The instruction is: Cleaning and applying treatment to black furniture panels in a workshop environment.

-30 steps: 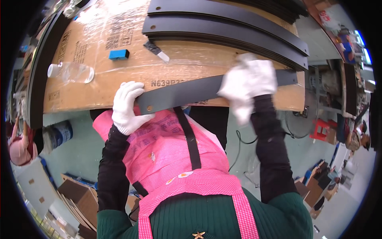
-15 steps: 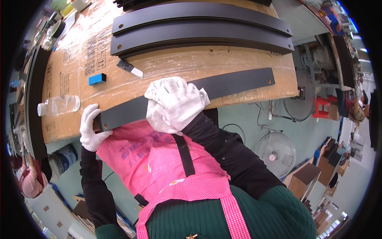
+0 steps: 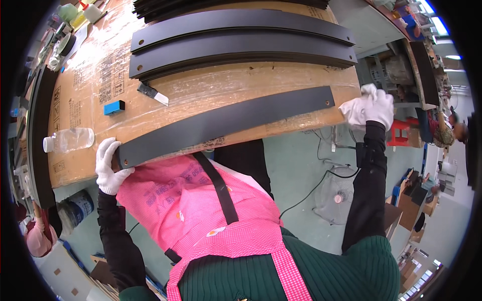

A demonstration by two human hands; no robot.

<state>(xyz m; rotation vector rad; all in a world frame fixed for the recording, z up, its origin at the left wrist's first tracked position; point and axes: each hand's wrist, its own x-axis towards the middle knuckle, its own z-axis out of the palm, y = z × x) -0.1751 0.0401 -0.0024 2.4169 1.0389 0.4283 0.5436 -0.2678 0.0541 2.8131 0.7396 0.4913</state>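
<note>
A long, dark grey board strip (image 3: 226, 120) with a hole near each end lies aslant along the near edge of the cardboard-topped table (image 3: 281, 83). My left hand (image 3: 109, 168), in a white glove, grips its left end, with the thumb by the lower corner and the fingers at the end edge. Past the strip's right end, off the table's right corner, my right hand (image 3: 379, 108) is closed on a bunched white cloth (image 3: 354, 111). That hand is also gloved, and its fingertips are partly hidden by the cloth.
Stacks of similar dark strips (image 3: 241, 47) fill the far side of the table. A blue block (image 3: 114, 107), a black-and-white blade-like tool (image 3: 153, 93) and a clear bottle (image 3: 70, 140) lie on the left. A fan (image 3: 335, 198) stands on the floor at right.
My right hand has swept rightward with the cloth, from the middle of the strip to beyond its right end. My left hand keeps its hold on the left end.
</note>
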